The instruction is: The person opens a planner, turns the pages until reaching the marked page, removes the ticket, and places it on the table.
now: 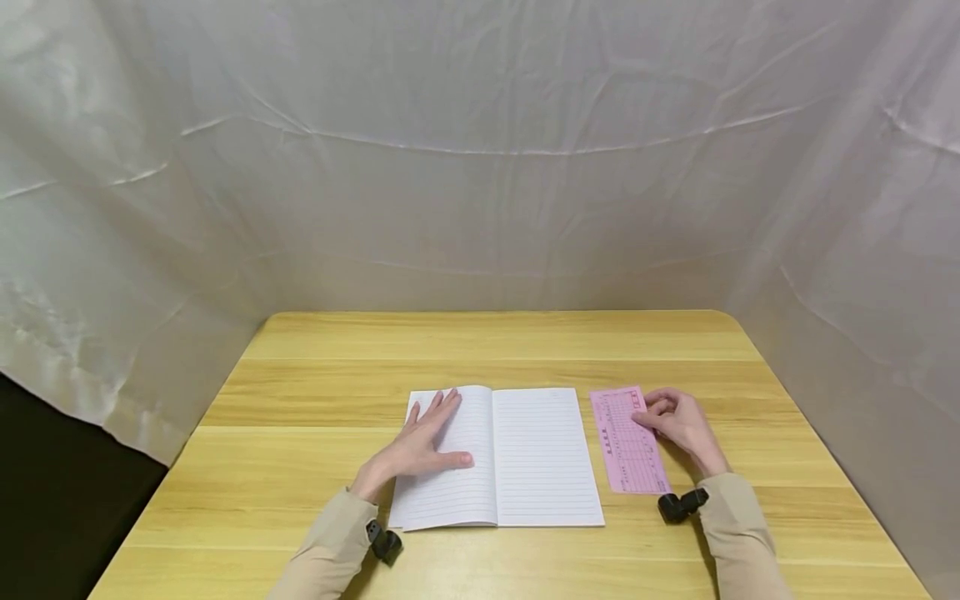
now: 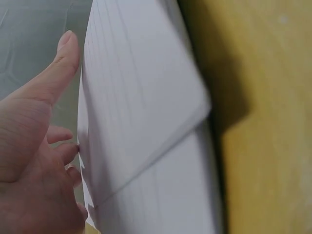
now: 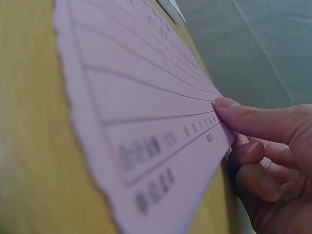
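Observation:
An open notebook [image 1: 543, 458] with lined white pages lies on the table. My left hand [image 1: 427, 442] rests on its left page with the fingers spread and the thumb pointing toward the middle fold. In the left wrist view the page's corner [image 2: 190, 117] stands slightly off the sheets under it. To the right of the notebook is a pink printed form [image 1: 630, 450] with ruled lines and small print. My right hand [image 1: 678, 425] pinches the form's right edge between thumb and fingers, as the right wrist view shows up close [image 3: 273, 151].
Under everything is a light wooden table [image 1: 315, 400] with rounded far corners. Pale cloth [image 1: 480, 208] hangs behind it and along both sides. A small black camera sits on each wrist, over beige sleeves [image 1: 326, 542]. A dark area [image 1: 60, 483] shows at the lower left.

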Demonstrator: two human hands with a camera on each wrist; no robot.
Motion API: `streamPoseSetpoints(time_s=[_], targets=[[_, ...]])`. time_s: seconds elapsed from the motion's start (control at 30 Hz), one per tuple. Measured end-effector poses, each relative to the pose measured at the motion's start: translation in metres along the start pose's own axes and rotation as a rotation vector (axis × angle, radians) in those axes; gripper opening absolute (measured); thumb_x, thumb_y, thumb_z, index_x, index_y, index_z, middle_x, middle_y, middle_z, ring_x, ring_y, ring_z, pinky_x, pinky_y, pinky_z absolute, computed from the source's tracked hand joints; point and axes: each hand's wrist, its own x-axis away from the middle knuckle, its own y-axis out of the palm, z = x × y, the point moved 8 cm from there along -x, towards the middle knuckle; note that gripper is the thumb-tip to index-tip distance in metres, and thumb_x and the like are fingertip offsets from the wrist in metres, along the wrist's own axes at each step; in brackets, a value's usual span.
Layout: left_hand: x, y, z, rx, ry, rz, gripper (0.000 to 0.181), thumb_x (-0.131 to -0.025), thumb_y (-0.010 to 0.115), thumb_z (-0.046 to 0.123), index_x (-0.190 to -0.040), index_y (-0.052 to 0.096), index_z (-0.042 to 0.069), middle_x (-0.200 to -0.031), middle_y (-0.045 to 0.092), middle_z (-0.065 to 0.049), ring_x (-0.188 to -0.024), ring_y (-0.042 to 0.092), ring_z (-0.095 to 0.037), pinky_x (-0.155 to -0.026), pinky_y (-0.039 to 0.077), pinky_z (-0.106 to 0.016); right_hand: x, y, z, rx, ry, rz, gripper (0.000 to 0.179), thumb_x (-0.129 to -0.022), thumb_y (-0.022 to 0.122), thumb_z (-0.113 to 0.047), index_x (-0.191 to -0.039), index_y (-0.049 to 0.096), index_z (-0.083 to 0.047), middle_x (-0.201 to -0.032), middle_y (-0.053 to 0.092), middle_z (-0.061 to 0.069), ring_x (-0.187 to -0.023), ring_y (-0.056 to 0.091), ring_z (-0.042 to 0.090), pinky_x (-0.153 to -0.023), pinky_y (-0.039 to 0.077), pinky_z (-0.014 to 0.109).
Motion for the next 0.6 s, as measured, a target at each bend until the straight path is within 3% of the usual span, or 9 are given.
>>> streamPoseSetpoints(time_s=[0.27,0.47,0.6], targets=[[-0.003,-0.015,-0.011,0.055,-0.026,0.078,0.089,-0.097,0.064,0.044,-0.161,0.017,0.003,-0.169,0.012,-0.02,-0.158,0.004,-0.04,-0.125,-0.009,-0.065,0.0,-0.005,0.002,0.045,-0.024,0.045,0.054,-0.086,0.079,-0.014,-0.127,0.049,0.007,-0.086,0.057,0.004,-0.065,0.051,0.005,-0.055,0.048,0.019],[-0.007,-0.031,-0.027,0.089,-0.075,0.17,0.074,-0.102,0.057,0.036,-0.158,0.026,-0.001,-0.163,0.029,-0.025,-0.155,0.017,-0.045,-0.125,-0.003,-0.067,0.003,-0.002,-0.005,-0.022,-0.037,0.013,0.056,-0.087,0.078,-0.014,-0.132,0.051,0.004,-0.09,0.055,0.003,-0.071,0.053,0.007,-0.06,0.051,0.02],[-0.009,-0.039,-0.033,0.065,-0.084,0.222,0.067,-0.104,0.054,0.034,-0.154,0.031,-0.005,-0.154,0.045,-0.025,-0.15,0.032,-0.043,-0.126,0.009,-0.065,0.005,0.008,-0.023,0.028,-0.136,-0.007,0.05,-0.086,0.078,-0.014,-0.128,0.057,0.005,-0.095,0.061,0.012,-0.077,0.056,0.011,-0.065,0.051,0.02]])
